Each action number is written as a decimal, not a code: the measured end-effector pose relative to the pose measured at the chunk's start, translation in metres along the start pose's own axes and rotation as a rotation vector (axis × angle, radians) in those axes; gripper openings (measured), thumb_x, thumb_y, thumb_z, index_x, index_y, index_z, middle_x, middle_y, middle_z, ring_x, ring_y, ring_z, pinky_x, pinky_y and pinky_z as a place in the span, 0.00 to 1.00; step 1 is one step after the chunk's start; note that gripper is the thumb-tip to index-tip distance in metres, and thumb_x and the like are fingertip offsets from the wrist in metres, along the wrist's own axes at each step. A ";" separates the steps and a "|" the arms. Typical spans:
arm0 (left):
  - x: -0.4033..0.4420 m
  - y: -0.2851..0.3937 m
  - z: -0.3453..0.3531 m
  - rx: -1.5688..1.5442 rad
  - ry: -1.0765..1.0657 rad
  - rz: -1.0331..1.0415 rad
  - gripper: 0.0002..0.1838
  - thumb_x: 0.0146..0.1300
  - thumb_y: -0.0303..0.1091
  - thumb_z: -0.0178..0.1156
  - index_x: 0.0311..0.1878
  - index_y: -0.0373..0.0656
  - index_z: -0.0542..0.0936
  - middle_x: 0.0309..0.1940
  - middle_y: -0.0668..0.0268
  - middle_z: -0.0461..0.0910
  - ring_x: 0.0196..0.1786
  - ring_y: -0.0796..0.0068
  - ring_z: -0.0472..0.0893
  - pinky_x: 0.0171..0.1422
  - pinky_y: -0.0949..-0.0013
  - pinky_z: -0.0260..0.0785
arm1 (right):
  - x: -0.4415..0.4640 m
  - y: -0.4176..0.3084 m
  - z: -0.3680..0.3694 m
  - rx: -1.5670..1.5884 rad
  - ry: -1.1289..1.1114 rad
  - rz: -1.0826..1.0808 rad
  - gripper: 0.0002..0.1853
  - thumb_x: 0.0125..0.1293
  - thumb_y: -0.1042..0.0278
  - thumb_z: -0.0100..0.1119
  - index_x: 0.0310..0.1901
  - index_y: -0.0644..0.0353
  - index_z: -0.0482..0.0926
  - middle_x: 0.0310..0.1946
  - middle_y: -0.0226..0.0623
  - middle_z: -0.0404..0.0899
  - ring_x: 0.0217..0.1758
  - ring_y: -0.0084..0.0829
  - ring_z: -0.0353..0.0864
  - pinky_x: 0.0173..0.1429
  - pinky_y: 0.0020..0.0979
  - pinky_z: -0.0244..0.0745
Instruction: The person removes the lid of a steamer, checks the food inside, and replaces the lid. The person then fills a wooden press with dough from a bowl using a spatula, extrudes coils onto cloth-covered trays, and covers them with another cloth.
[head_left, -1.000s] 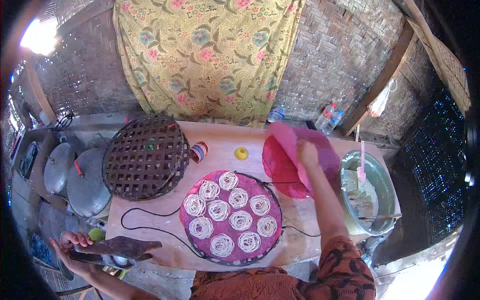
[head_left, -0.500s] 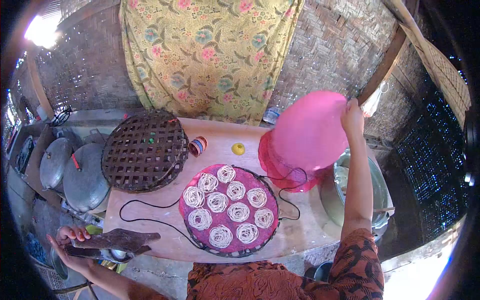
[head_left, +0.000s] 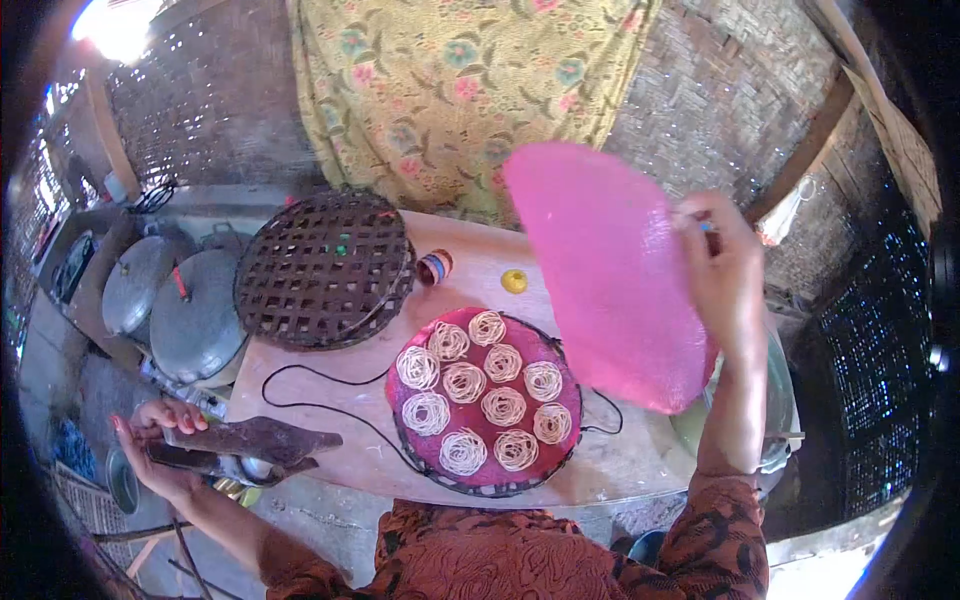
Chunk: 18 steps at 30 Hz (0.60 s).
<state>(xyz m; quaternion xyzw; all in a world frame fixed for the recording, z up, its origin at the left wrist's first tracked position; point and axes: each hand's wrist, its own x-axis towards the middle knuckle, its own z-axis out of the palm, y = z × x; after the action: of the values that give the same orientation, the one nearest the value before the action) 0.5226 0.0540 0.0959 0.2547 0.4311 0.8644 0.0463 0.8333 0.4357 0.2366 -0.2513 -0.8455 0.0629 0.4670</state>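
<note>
My right hand pinches the edge of a round, flexible pink sheet, raised and tilted above the right side of the table. In my left hand is a dark wooden press with two long arms and a metal part between them, held beyond the table's left front edge. Between my hands lies a round rack covered by a pink sheet. Several white noodle nests sit on it in loose rows. Cord loops stick out at its sides.
Dark lattice racks lie at the table's back left, with a striped roll and a small yellow object beside them. Lidded metal pots stand farther left. A large metal basin is at the right, partly behind my forearm.
My right hand has lifted the pink sheet higher, off the pile and toward the rack, and tilted it. My left hand still holds the press. The camera view has shifted.
</note>
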 end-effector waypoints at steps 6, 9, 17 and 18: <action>-0.001 0.006 0.002 -0.038 -0.096 0.029 0.33 0.71 0.57 0.31 0.27 0.37 0.72 0.19 0.57 0.71 0.25 0.64 0.71 0.35 0.63 0.65 | -0.046 0.115 0.042 0.087 -0.036 0.180 0.04 0.59 0.82 0.54 0.34 0.62 0.76 0.30 0.33 0.77 0.36 0.20 0.73 0.46 0.24 0.69; 0.001 0.004 0.002 -0.028 -0.071 0.016 0.33 0.71 0.57 0.32 0.26 0.37 0.72 0.19 0.57 0.70 0.25 0.63 0.71 0.36 0.63 0.66 | -0.102 0.157 0.095 0.135 -0.127 0.243 0.04 0.58 0.81 0.55 0.33 0.62 0.76 0.28 0.33 0.78 0.35 0.22 0.75 0.44 0.27 0.70; 0.004 0.001 0.010 0.007 -0.069 -0.008 0.33 0.71 0.56 0.32 0.26 0.36 0.71 0.19 0.56 0.70 0.26 0.62 0.70 0.36 0.63 0.65 | -0.203 0.206 0.183 0.167 -0.316 0.455 0.04 0.59 0.75 0.57 0.35 0.64 0.76 0.28 0.40 0.79 0.33 0.31 0.79 0.41 0.31 0.72; 0.003 0.002 0.011 0.010 -0.072 -0.010 0.33 0.71 0.56 0.32 0.26 0.36 0.71 0.19 0.56 0.70 0.26 0.62 0.70 0.36 0.63 0.65 | -0.205 0.206 0.186 0.122 -0.361 0.512 0.04 0.59 0.74 0.56 0.34 0.64 0.76 0.28 0.40 0.79 0.32 0.31 0.78 0.41 0.31 0.72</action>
<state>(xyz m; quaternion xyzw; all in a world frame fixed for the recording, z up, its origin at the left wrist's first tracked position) 0.5254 0.0620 0.1044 0.2838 0.4347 0.8523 0.0647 0.8458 0.5382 -0.0922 -0.4122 -0.8187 0.2725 0.2925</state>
